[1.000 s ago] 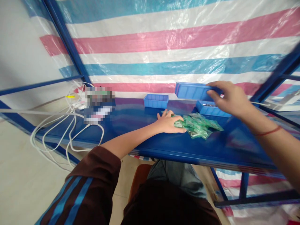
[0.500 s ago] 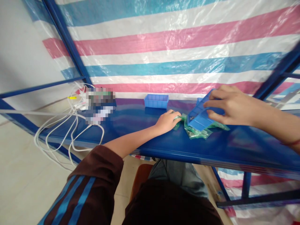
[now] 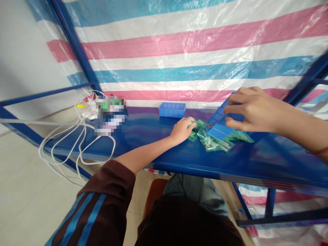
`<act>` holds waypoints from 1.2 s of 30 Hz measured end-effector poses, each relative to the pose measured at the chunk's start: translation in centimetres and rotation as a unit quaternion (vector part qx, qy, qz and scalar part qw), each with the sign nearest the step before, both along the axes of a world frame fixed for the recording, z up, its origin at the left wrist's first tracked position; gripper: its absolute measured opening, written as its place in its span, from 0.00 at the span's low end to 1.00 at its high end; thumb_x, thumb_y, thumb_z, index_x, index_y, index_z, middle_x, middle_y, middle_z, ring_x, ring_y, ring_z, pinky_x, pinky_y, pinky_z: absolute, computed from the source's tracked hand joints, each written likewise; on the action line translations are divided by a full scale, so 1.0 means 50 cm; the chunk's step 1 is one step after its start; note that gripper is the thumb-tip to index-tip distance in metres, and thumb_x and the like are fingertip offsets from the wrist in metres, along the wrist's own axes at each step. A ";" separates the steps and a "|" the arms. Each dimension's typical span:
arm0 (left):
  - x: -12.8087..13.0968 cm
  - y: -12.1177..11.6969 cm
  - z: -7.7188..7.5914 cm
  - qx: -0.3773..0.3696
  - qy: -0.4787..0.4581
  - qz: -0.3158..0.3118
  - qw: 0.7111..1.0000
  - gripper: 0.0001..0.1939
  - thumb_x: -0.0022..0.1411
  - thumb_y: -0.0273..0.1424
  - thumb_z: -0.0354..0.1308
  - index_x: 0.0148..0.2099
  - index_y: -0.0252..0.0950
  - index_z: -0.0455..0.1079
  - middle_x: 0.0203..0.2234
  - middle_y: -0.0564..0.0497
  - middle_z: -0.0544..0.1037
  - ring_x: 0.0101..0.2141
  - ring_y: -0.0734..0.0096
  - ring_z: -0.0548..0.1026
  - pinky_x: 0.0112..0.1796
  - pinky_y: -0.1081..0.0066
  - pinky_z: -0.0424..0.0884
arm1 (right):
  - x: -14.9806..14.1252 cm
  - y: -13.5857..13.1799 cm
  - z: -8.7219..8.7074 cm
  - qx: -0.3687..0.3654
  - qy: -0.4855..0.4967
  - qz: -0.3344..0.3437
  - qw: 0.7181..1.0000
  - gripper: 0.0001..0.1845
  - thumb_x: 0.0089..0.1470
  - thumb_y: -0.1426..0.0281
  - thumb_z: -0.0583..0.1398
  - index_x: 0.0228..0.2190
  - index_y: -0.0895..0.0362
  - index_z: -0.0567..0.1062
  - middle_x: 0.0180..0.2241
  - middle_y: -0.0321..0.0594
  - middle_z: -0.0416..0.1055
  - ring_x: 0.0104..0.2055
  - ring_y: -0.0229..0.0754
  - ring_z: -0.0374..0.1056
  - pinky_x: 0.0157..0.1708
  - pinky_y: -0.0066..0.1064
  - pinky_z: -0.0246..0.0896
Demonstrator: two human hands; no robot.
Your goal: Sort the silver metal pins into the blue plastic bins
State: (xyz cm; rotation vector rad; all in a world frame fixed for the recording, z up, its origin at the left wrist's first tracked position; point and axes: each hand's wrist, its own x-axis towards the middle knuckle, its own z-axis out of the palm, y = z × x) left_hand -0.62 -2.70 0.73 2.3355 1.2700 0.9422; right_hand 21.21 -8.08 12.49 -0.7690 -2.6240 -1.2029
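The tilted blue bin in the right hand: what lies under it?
Green packets lie on the blue table under the tilted bin. The right hand and the bin cover the packets further back.

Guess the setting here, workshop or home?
Likely a makeshift small-parts packing workstation: blue metal bench, striped plastic tarp as a wall, small blue parts bins, and a pile of green packets.
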 end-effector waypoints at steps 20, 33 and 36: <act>-0.003 0.014 -0.017 0.036 -0.066 -0.037 0.996 0.12 0.66 0.36 0.50 0.48 0.37 0.68 0.43 0.46 0.75 0.48 0.64 0.71 0.51 0.64 0.66 | -0.133 0.010 0.003 -0.074 -0.100 -0.032 0.992 0.16 0.55 0.64 0.54 0.21 0.57 0.73 0.25 0.43 0.68 0.33 0.45 0.59 0.34 0.38 0.46; -0.001 0.020 -0.019 0.038 -0.065 -0.039 0.996 0.13 0.66 0.35 0.50 0.46 0.34 0.70 0.41 0.43 0.75 0.49 0.61 0.69 0.50 0.62 0.66 | -0.180 0.002 0.018 -0.090 -0.138 -0.042 0.985 0.17 0.54 0.61 0.55 0.20 0.56 0.74 0.24 0.45 0.69 0.34 0.46 0.60 0.34 0.40 0.47; -0.002 0.018 -0.019 0.044 -0.049 -0.039 0.997 0.14 0.66 0.36 0.50 0.47 0.35 0.69 0.41 0.44 0.74 0.49 0.62 0.69 0.51 0.63 0.66 | -0.178 0.001 0.021 -0.098 -0.128 -0.042 0.986 0.17 0.55 0.60 0.55 0.20 0.56 0.73 0.23 0.44 0.68 0.35 0.46 0.61 0.36 0.41 0.49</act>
